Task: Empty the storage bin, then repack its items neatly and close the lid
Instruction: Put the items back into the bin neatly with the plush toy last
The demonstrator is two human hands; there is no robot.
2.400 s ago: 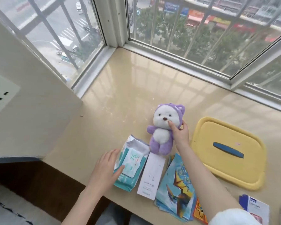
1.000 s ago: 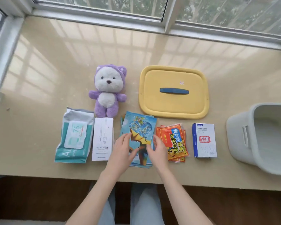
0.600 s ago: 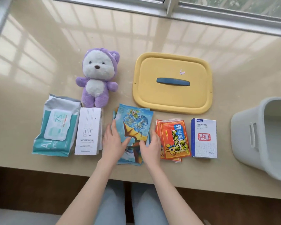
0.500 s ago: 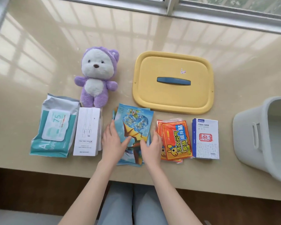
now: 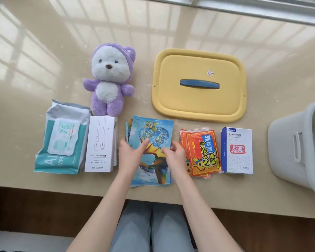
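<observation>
Storage bin (image 5: 287, 151) sits at the right edge of the frame, far from your hands; only a bit of its inside shows. Your left hand (image 5: 130, 157) and right hand (image 5: 175, 157) hold the blue picture stack (image 5: 153, 131) by its sides, low in the middle. One yellow lid (image 5: 198, 106) lies flat above it. You also have one purple bear (image 5: 110, 79), one wipes pack (image 5: 62, 157), one white cable box (image 5: 100, 142), one orange pile (image 5: 202, 151) and one blue-and-white box (image 5: 237, 150).

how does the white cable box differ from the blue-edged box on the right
The white cable box is plain white with a cable drawing; the blue-edged box bears a red stamp. The white cable box looks longer and narrower than the blue-edged box. Both lie flat, untouched.
</observation>
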